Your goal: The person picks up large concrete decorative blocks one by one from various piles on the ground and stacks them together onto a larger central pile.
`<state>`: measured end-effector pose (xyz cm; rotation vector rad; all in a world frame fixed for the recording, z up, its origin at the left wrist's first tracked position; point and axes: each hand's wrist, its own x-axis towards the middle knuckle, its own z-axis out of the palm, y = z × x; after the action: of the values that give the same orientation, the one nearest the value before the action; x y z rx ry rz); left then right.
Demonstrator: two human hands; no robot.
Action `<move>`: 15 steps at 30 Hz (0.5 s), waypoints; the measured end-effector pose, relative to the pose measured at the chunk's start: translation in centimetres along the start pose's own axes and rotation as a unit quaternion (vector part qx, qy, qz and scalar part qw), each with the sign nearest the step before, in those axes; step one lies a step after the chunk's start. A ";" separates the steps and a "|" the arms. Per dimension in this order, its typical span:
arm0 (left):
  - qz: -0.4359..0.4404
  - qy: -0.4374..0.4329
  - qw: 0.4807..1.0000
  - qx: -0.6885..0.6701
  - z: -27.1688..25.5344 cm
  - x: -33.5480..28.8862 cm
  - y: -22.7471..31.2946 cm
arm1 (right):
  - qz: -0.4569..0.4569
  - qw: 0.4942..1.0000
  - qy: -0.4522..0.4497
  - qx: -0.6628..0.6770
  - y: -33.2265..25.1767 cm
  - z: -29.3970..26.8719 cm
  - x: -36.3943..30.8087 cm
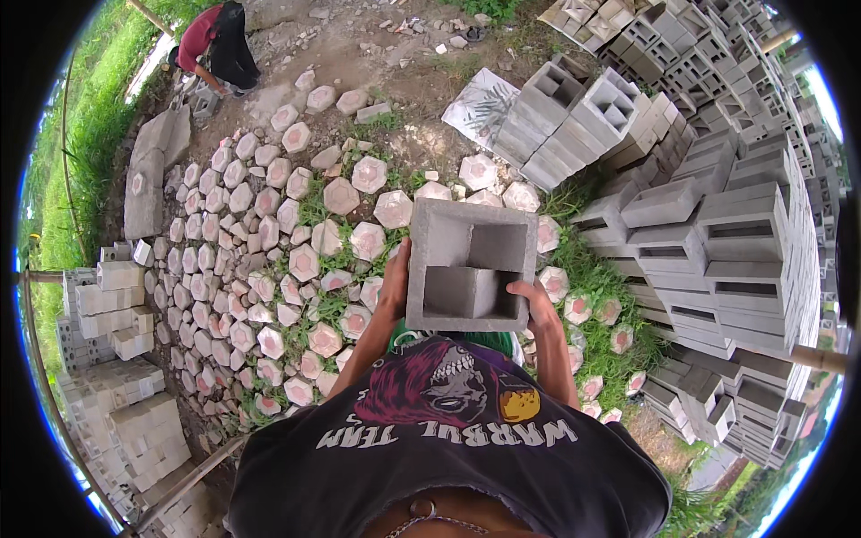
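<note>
In front of my body I hold a square grey concrete vent block, its hollow side with stepped inner partitions turned up toward me. My left hand presses flat along its left side, fingers partly hidden behind the wall. On the opposite side my right hand grips the edge, the thumb hooked over the rim into the lower right hollow. The block's underside is out of sight. Beyond it to the right, similar blocks with partitions stand in a stack.
Hexagonal pavers with grass between them cover the ground. Tall stacks of grey hollow blocks rise on the right, pale blocks on the left. A white printed sheet lies ahead. Far left, another person bends over a block.
</note>
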<state>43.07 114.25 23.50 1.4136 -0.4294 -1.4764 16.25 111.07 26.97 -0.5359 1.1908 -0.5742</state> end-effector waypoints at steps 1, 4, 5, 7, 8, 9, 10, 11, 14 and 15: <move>-0.007 -0.013 1.000 -0.018 0.2 1.6 1.1 | 0.002 1.000 0.001 -0.003 -1.5 0.2 1.3; -0.011 -0.005 1.000 -0.021 0.9 6.0 3.7 | 0.005 0.999 -0.013 0.036 -5.9 1.6 4.9; -0.004 -0.005 1.000 -0.021 1.2 7.5 4.8 | 0.007 0.999 -0.010 0.037 -7.0 2.2 6.1; 0.002 -0.018 1.000 0.018 1.4 10.4 7.4 | 0.005 0.998 0.000 0.055 -9.1 3.5 8.6; 0.011 -0.030 0.998 0.057 1.3 12.1 8.7 | 0.011 0.998 0.014 0.062 -10.3 4.2 9.9; 0.005 -0.038 0.997 0.061 1.2 14.2 10.0 | 0.011 0.997 0.022 0.070 -11.7 5.0 11.4; -0.011 -0.056 0.991 0.122 0.6 16.1 11.3 | 0.007 0.998 0.033 0.054 -13.2 6.4 12.8; -0.030 -0.081 0.979 0.185 0.1 18.1 12.4 | 0.003 0.998 0.051 0.044 -14.1 7.4 14.0; -0.006 -0.092 0.978 0.186 0.1 24.7 15.0 | -0.016 0.996 0.080 0.028 -16.1 9.5 18.7; -0.005 -0.064 0.983 0.170 0.6 27.0 16.2 | -0.023 0.995 0.094 0.038 -17.3 10.3 20.5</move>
<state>54.24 84.81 22.17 1.5896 -0.7869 -1.5585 29.26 85.45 27.00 -0.4533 1.3312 -0.7177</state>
